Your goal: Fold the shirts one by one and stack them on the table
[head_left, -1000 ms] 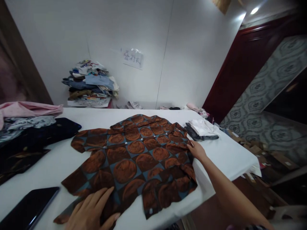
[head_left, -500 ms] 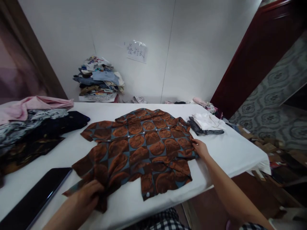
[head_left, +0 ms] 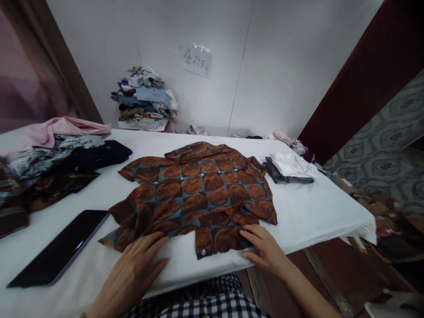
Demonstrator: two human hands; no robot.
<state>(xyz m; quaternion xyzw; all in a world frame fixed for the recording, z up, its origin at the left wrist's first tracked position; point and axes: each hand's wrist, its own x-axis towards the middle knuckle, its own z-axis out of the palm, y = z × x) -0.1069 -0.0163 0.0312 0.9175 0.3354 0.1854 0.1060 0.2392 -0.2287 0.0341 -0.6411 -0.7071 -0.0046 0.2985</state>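
A brown and orange patterned shirt [head_left: 198, 190] with teal patches lies spread on the white-covered table, a row of small buttons running across it. Its near left part is bunched into folds. My left hand [head_left: 141, 260] rests flat over the near left edge of the shirt, fingers stretched out. At the near right, my right hand [head_left: 260, 247] lies on the sleeve's edge with its fingers apart, thumb on the table cloth. Neither hand grips the fabric.
Left of the shirt lies a black phone-like slab [head_left: 59, 247], with a heap of clothes [head_left: 66, 154] behind it. Folded white and grey garments [head_left: 289, 168] sit at the right on the table [head_left: 321, 212]. A tall clothes pile [head_left: 145, 99] stands by the wall.
My right hand has moved from the shirt's right side to its near edge. My left hand has let go of the near left cloth and now lies flat. The view has shifted slightly.
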